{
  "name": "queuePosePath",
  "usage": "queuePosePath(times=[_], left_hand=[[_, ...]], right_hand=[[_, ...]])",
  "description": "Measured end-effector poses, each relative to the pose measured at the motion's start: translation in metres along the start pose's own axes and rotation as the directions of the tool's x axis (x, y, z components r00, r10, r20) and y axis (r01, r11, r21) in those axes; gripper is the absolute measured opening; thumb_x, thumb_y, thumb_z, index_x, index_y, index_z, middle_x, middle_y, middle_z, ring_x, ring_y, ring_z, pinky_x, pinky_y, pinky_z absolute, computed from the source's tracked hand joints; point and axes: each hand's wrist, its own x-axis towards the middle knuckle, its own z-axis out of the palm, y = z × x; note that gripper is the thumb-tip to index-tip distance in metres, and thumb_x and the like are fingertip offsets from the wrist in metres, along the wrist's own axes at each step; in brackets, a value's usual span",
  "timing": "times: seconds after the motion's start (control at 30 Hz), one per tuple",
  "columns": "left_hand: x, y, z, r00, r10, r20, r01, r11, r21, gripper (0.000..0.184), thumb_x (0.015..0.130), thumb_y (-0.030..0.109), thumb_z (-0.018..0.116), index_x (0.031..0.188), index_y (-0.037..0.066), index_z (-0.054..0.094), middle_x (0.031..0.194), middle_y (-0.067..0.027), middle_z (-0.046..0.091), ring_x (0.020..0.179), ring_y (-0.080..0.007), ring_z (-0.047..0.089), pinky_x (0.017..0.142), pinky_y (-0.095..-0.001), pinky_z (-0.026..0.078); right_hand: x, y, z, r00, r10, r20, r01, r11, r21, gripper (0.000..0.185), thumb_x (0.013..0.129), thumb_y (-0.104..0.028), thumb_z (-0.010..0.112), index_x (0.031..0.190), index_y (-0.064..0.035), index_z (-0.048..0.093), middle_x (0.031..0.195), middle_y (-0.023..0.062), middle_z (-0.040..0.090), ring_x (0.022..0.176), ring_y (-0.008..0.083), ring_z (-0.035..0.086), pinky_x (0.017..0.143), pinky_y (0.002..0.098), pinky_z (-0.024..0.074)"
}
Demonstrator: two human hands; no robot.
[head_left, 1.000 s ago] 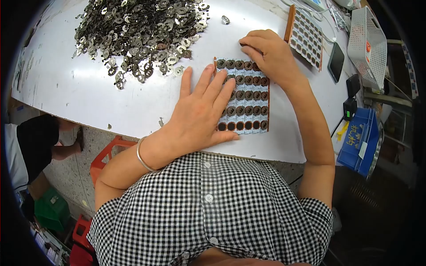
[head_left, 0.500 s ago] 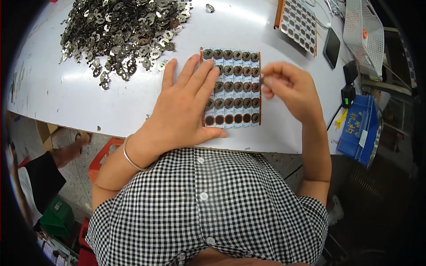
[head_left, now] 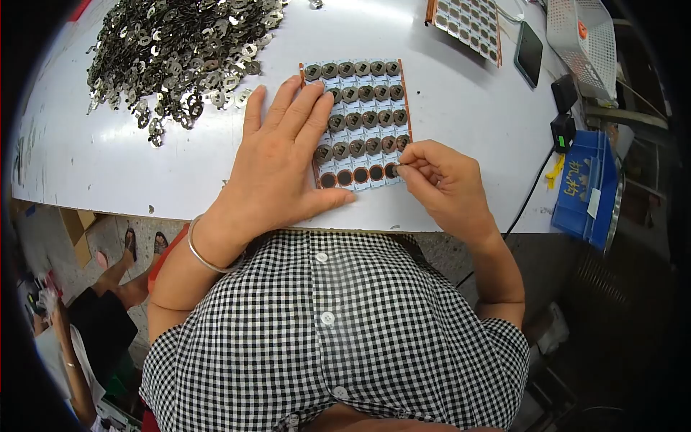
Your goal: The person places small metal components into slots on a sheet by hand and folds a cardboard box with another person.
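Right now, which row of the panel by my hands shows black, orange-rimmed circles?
The row nearest your body; the other four rows show metal pieces over their circles.

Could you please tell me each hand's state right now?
Left hand: open, fingers spread, resting across the panel's left side.
Right hand: closed in a pinch at the panel's edge; whether it grips a piece cannot be told.

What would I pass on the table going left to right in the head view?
Shiny metal pile, panel with dark round discs, second panel of discs, phone, white basket with holes.
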Motion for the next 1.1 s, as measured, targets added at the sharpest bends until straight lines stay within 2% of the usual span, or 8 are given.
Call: queuePosePath(times=[0.07,0.17,0.37,0.47,0.57,0.77,0.97,1.1], left_hand=[[0.0,0.001,0.0,1.0,-0.002,-0.001,0.002,1.0,0.001,0.112,0.063,0.062,0.082,0.145,-0.005,0.045,0.151,-0.0225,0.044,0.146,-0.0404,0.035,0.12,-0.059,0.018],[-0.001,0.0,0.001,1.0,-0.003,-0.01,0.003,1.0,0.001,0.111,0.064,0.062,0.081,0.145,-0.005,0.045,0.151,-0.0222,0.044,0.146,-0.0402,0.035,0.12,-0.0591,0.018],[-0.001,0.0,0.002,1.0,-0.006,-0.018,0.006,1.0,0.005,0.111,0.064,0.063,0.081,0.145,-0.004,0.045,0.152,-0.0213,0.044,0.147,-0.0395,0.034,0.12,-0.059,0.018],[-0.001,0.0,0.002,1.0,-0.012,-0.017,0.012,1.0,0.01,0.111,0.064,0.063,0.081,0.145,-0.004,0.045,0.152,-0.0211,0.044,0.147,-0.0392,0.034,0.12,-0.0589,0.018],[-0.002,0.0,0.003,1.0,-0.015,-0.016,0.016,1.0,0.014,0.112,0.064,0.063,0.081,0.146,-0.004,0.045,0.152,-0.0209,0.044,0.147,-0.0389,0.034,0.12,-0.0588,0.018],[-0.002,0.001,0.004,1.0,-0.018,-0.021,0.018,1.0,0.023,0.112,0.064,0.064,0.081,0.145,-0.004,0.046,0.152,-0.0203,0.044,0.147,-0.0382,0.033,0.12,-0.0586,0.018],[-0.002,0.001,0.004,0.999,-0.022,-0.026,0.023,0.999,0.028,0.11,0.065,0.064,0.08,0.145,-0.004,0.046,0.151,-0.0202,0.045,0.147,-0.0381,0.034,0.12,-0.0586,0.018],[-0.002,0.001,0.004,1.0,-0.02,-0.018,0.021,0.999,0.05,0.109,0.066,0.064,0.079,0.144,-0.005,0.047,0.15,-0.0205,0.045,0.146,-0.0391,0.034,0.12,-0.0594,0.018]], right_hand=[[0.0,-0.006,0.003,0.996,-0.078,-0.035,0.076,0.996,-0.05,0.006,0.09,0.001,0.066,0.096,0.0032,0.065,0.08,0.0079,0.066,0.067,0.0103,0.061,0.061,0.0256,0.049],[-0.001,-0.01,0.003,0.996,-0.086,-0.017,0.083,0.99,-0.115,0.007,0.089,0.001,0.066,0.095,0.0029,0.066,0.081,0.0102,0.067,0.068,0.0134,0.063,0.062,0.0274,0.0501],[-0.004,-0.005,0.012,0.98,-0.17,-0.1,0.149,0.97,-0.191,0.01,0.088,0.0,0.068,0.098,0.0011,0.067,0.082,0.0104,0.068,0.068,0.0139,0.064,0.061,0.0278,0.0507],[-0.004,0.001,0.015,0.988,-0.101,-0.117,0.094,0.994,-0.06,0.01,0.088,0.0,0.068,0.098,-0.0006,0.068,0.082,0.0101,0.068,0.066,0.015,0.063,0.06,0.0284,0.0501],[-0.006,-0.004,0.014,0.991,-0.078,-0.108,0.063,0.989,-0.137,0.01,0.088,0.0,0.068,0.098,-0.0016,0.068,0.083,0.0094,0.068,0.065,0.0169,0.063,0.059,0.0294,0.05],[-0.007,0.001,0.017,0.947,-0.284,-0.148,0.228,0.922,-0.312,0.013,0.085,-0.003,0.073,0.098,-0.0034,0.07,0.084,0.0071,0.067,0.073,0.0217,0.064,0.064,0.0328,0.052],[-0.009,0.014,0.022,0.908,-0.355,-0.224,0.239,0.875,-0.42,0.024,0.079,-0.008,0.081,0.101,-0.0044,0.073,0.093,0.0073,0.065,0.085,0.0229,0.063,0.068,0.0345,0.0515],[-0.009,0.016,0.02,0.847,-0.498,-0.185,0.351,0.786,-0.509,0.025,0.075,-0.006,0.083,0.099,-0.0039,0.073,0.092,0.0063,0.065,0.081,0.0237,0.061,0.068,0.035,0.0505]])
